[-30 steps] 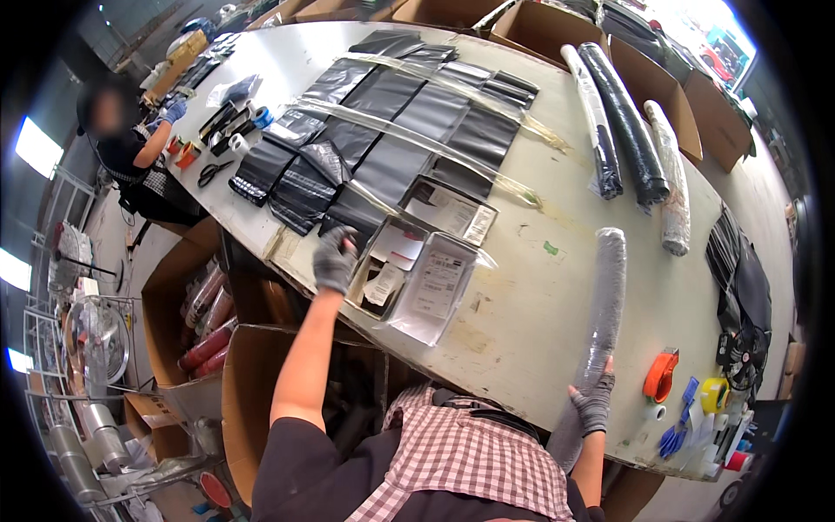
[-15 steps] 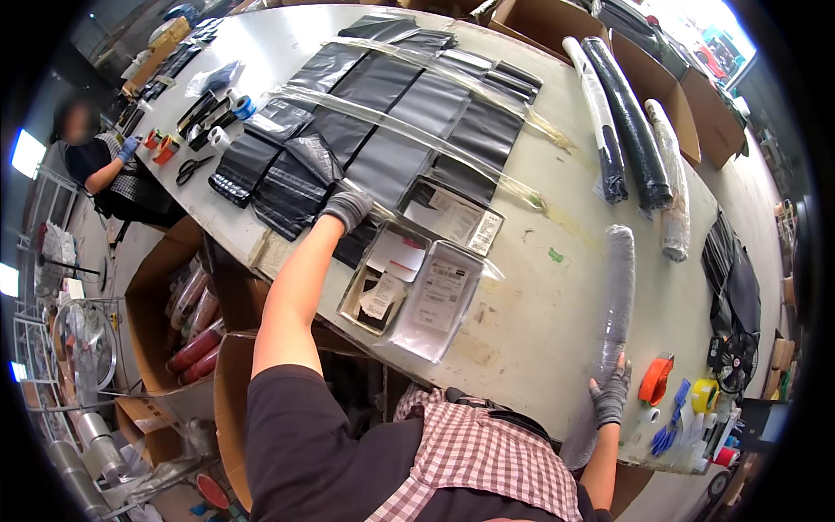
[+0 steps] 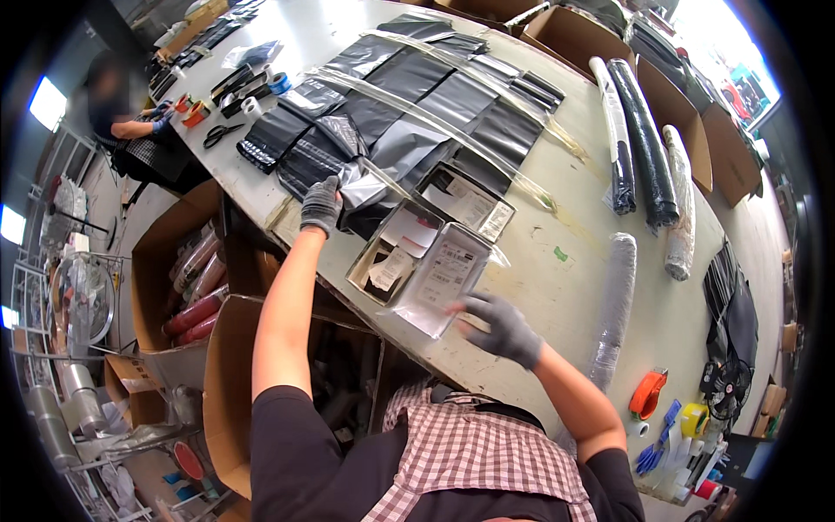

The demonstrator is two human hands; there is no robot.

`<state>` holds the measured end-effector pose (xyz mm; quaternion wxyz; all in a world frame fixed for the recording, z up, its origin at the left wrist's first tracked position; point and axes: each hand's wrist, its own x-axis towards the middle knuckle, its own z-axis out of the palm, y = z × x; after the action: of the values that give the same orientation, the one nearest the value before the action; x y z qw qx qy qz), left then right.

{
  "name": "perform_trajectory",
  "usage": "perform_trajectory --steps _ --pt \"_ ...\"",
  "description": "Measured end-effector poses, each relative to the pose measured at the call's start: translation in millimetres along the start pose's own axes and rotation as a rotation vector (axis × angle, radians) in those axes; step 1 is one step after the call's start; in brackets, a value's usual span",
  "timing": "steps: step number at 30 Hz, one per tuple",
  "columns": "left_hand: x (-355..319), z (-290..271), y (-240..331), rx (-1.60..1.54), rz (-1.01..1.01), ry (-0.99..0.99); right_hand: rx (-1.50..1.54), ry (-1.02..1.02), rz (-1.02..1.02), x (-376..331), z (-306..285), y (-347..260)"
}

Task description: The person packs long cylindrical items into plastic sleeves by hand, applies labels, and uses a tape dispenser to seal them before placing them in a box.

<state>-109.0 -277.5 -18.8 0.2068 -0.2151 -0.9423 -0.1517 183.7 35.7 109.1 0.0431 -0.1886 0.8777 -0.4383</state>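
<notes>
My left hand [image 3: 322, 207], in a grey glove with bare fingertips, is closed on the edge of a black plastic bag [image 3: 370, 181]. The bag's corner is lifted, showing a silvery inner side. It belongs to the overlapping rows of flat black bags [image 3: 426, 91] on the table. My right hand [image 3: 502, 329], gloved alike and slightly blurred, hovers with fingers apart beside an open box of printed labels [image 3: 448, 270]. Two more open boxes of paper slips [image 3: 383, 271] adjoin it. A wrapped grey roll [image 3: 616, 300] lies to the right of that hand.
Clear strips [image 3: 391, 100] cross the bags. Wrapped rolls [image 3: 644, 143] lie at the far right. An orange tape dispenser [image 3: 648, 393], yellow tape [image 3: 694, 420] and a small fan [image 3: 729, 387] are at the right. Scissors [image 3: 222, 134] lie left; a co-worker [image 3: 130, 130] stands beyond.
My right hand has left the wrapped grey roll and swung left to the label box. My left hand has shifted slightly left, pulling up the bag's edge.
</notes>
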Motion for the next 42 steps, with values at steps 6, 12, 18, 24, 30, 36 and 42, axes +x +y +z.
perform_trajectory --steps 6,12,18,24,30,36,42 --pt "24 -24 25 0.080 -0.102 -0.099 -0.502 0.060 -0.225 184 92 52" --pt "-48 -93 -3 0.169 0.289 0.050 1.431 -0.002 0.772 224 116 47" --pt "-198 -249 25 0.155 0.176 0.347 1.676 -0.131 0.907 202 143 21" --pt "-346 -304 111 0.120 -0.474 0.391 1.869 0.072 0.579 223 121 -6" --pt "-353 -197 225 -0.633 -1.098 0.434 1.540 0.405 -0.085 196 -10 -1" --pt "-236 -74 369 -0.772 0.228 -0.151 -0.077 0.564 0.901 76 -175 207" --pt "-234 10 424 -0.160 0.484 -0.714 -0.761 0.493 0.883 -203 -110 116"
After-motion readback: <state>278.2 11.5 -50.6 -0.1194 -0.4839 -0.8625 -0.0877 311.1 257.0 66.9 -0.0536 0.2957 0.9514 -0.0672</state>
